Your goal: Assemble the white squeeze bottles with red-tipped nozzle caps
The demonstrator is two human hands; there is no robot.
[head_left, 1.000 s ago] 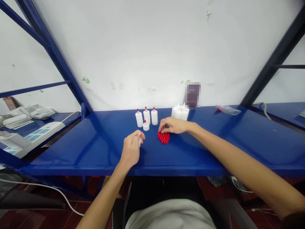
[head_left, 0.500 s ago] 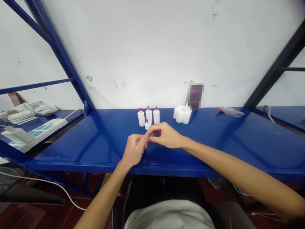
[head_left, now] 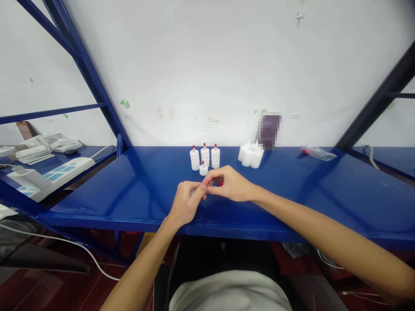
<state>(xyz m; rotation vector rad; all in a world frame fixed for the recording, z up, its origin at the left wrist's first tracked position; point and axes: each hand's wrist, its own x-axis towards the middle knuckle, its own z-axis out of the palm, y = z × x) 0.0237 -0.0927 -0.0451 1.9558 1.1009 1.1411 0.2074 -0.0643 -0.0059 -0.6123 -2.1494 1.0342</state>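
- Currently, left hand [head_left: 186, 203]: curled around a mostly hidden pale object [head_left: 193, 191] above the table [head_left: 129, 190].
- Red-tipped bottles [head_left: 215, 158]: upright behind the hands.
- Red pieces [head_left: 221, 183]: partly visible through the finger arch.
- Right hand [head_left: 234, 185]: fingertips meet the left's; grip indeterminable.
- White containers [head_left: 256, 159]: clustered near the wall [head_left: 201, 77].

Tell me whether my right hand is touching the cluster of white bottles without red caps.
Apart. The head view shows blue tabletop between the right hand and the white bottles beyond it.
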